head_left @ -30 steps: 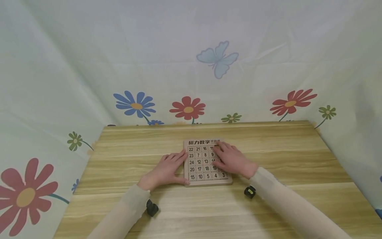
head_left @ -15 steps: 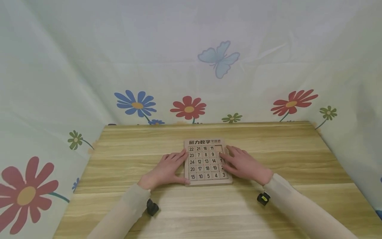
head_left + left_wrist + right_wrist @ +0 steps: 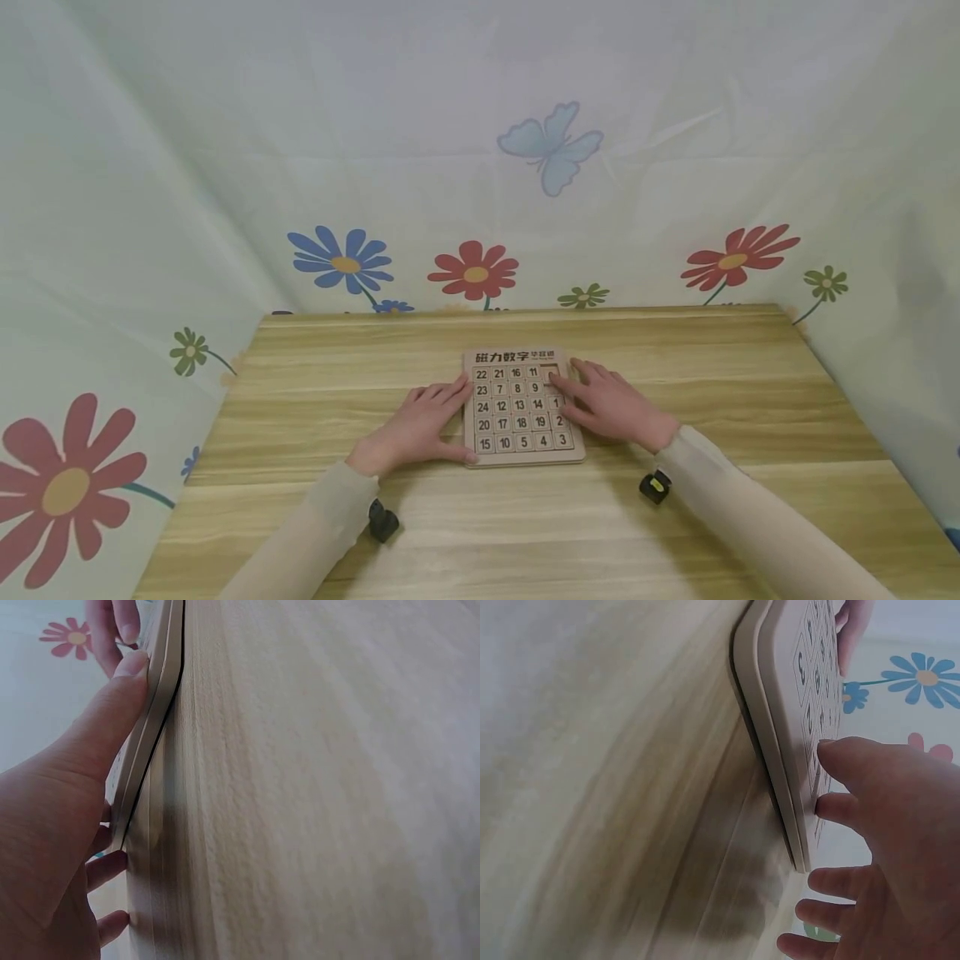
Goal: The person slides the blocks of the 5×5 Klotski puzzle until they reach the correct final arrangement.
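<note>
A wooden number slide puzzle (image 3: 525, 459) lies flat on the table, its numbered tiles in rows under a printed title. My left hand (image 3: 412, 427) rests along the puzzle's left side, fingers at the upper edge and thumb on the near corner; the left wrist view shows that thumb (image 3: 112, 712) on the board's top rim. At the right side, my right hand (image 3: 618, 406) touches the top-right tile with its index finger, which partly hides the number. Its thumb lies near tile 1 (image 3: 557, 402). In the right wrist view the other fingers (image 3: 832, 915) extend past the board's edge.
The wood-grain table (image 3: 337, 358) surrounds the puzzle. Behind and beside it hangs a pale cloth (image 3: 420, 150) printed with flowers and a butterfly. Small black cameras sit at both wrists, including the right one (image 3: 655, 487).
The right hand has drawn back rightward from over the board, then up slightly. A right-column tile has slid up into the top-right gap. The left hand stays in place.
</note>
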A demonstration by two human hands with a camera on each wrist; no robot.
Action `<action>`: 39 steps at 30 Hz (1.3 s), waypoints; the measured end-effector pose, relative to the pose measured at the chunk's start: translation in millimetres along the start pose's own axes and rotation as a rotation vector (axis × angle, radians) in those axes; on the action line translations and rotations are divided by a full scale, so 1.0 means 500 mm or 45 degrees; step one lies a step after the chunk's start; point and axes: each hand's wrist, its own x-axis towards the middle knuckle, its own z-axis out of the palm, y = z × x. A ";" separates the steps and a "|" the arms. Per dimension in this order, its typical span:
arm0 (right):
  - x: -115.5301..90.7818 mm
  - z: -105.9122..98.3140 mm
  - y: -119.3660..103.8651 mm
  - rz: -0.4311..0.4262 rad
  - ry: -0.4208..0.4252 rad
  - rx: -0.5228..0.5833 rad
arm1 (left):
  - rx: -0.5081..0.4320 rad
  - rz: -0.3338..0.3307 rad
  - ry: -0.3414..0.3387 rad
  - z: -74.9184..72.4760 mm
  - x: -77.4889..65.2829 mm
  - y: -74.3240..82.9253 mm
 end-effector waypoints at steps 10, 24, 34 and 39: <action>0.009 0.001 0.003 0.052 -0.049 0.021 | -0.011 -0.008 0.000 0.000 0.000 0.004; -0.059 -0.002 -0.024 -0.039 -0.083 -0.044 | -0.009 -0.018 -0.007 -0.001 -0.002 0.006; -0.086 0.008 -0.018 -0.005 -0.103 -0.017 | -0.014 -0.001 0.003 -0.002 -0.003 0.005; -0.080 0.008 -0.014 -0.006 -0.092 0.007 | -0.018 0.003 0.006 -0.004 -0.004 0.005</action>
